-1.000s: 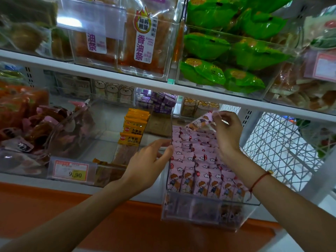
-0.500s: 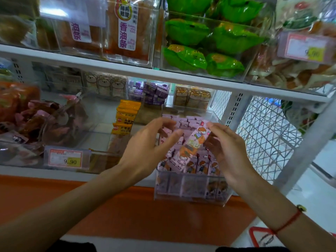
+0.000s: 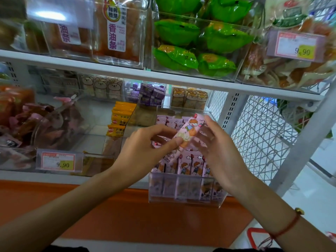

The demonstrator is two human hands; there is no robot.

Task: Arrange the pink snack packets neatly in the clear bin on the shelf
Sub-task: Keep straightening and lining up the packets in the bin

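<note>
Both hands are raised over the near half of the clear bin [image 3: 185, 195], forearms reaching in from the near edge. The left hand [image 3: 145, 151] has its fingers curled, thumb and forefinger pinching the lower end of one pink packet [image 3: 187, 135]. The right hand [image 3: 220, 148] faces it, palm turned left, its fingers bent against the packet's right side; a red cord bracelet [image 3: 283, 230] circles that wrist. So each grip is narrow and holds the same packet, which stands tilted, its top end leaning far and right, lifted above the others.

The remaining pink packets [image 3: 192, 164] stand upright in rows inside the bin, partly hidden behind the hands. The bin sits at the front of the lower shelf [image 3: 72, 177], its near wall jutting past the shelf edge.

To the left are yellow packets [image 3: 121, 117] in another clear bin and a price tag [image 3: 59, 161] reading 9.90. Far behind are purple boxes [image 3: 151, 95]. On the upper shelf sit green bags [image 3: 200, 42]. White wire mesh [image 3: 258, 135] closes the right side.
</note>
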